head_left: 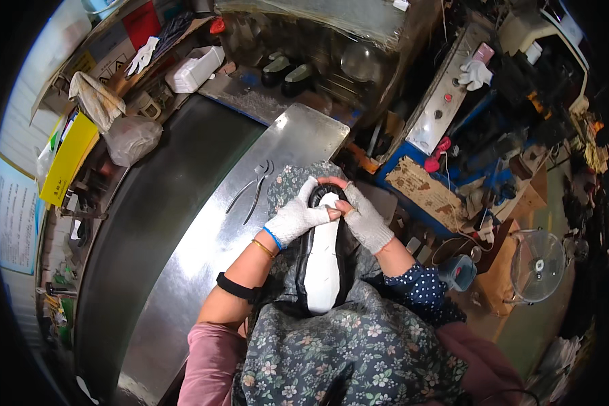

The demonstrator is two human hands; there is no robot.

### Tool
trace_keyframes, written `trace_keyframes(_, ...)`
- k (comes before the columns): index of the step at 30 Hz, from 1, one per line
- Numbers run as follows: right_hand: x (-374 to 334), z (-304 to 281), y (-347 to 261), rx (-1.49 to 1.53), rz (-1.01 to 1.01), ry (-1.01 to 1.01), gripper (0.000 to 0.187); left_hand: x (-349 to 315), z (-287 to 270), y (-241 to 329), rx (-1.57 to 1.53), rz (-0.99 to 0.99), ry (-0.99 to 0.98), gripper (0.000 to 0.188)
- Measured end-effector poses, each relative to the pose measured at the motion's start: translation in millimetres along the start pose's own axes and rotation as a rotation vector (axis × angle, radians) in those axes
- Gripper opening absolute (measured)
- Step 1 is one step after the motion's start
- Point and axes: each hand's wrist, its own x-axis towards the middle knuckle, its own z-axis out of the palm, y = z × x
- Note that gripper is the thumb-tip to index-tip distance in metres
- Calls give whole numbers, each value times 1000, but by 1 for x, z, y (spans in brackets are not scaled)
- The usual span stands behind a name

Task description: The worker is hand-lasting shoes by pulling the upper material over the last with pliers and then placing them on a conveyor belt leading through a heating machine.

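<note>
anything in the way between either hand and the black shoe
Nothing visible blocks them: the left hand and right hand hold the black shoe at its far end, bare fingertips showing past white knit gloves. The pliers lie aside on the metal table.

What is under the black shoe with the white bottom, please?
Floral cloth shows past both ends of the black shoe, which the left hand and right hand hold. Whatever lies directly beneath is covered by the shoe.
</note>
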Motion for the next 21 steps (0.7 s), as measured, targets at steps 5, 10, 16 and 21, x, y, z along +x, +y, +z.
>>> trace_keyframes(5, -12, -64, 3, 970, 67, -190, 67, -27, 49, 70, 305, 586, 42, 101)
trace_keyframes(10, -84, -137, 10, 1147, 545, -263, 81, -56, 51, 86, 67, 873, -503, 50)
trace_keyframes(16, -234, -93, 55, 949, 661, 568, 45, 31, -13, -59, 388, 323, 597, 23)
trace_keyframes(21, -129, -90, -49, 305, 529, 150, 57, 44, -27, -154, 1181, 346, 651, 39)
